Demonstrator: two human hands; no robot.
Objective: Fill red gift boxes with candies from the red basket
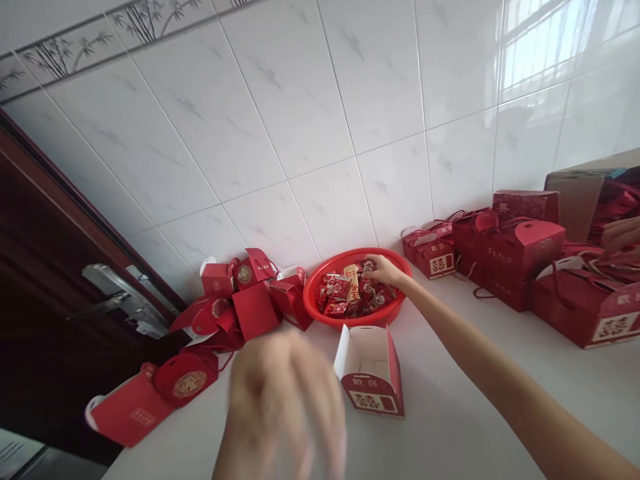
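Observation:
My right hand (pixel 383 270) reaches into a red plastic basket (pixel 313 310) by the wall, its fingers bent together on a dark red wrapped candy (pixel 369 265). Around it lie several red candy packets (pixel 336 288) and a cream-and-gold packet (pixel 352 283). In the foreground, my left hand (pixel 287 400) is smeared by motion, so how its fingers are held cannot be made out. Just right of it, a red gift box (pixel 373 397) with white characters stands with its top open, showing a pale inside where no contents can be seen.
Red gift boxes (pixel 255 310) crowd the left side near a dark door (pixel 45 267) with a metal handle. More handled gift boxes (pixel 520 257) line the right side, by a cardboard box (pixel 573 200). Another person's hand (pixel 623 237) shows at the right edge. White tiled wall stands behind.

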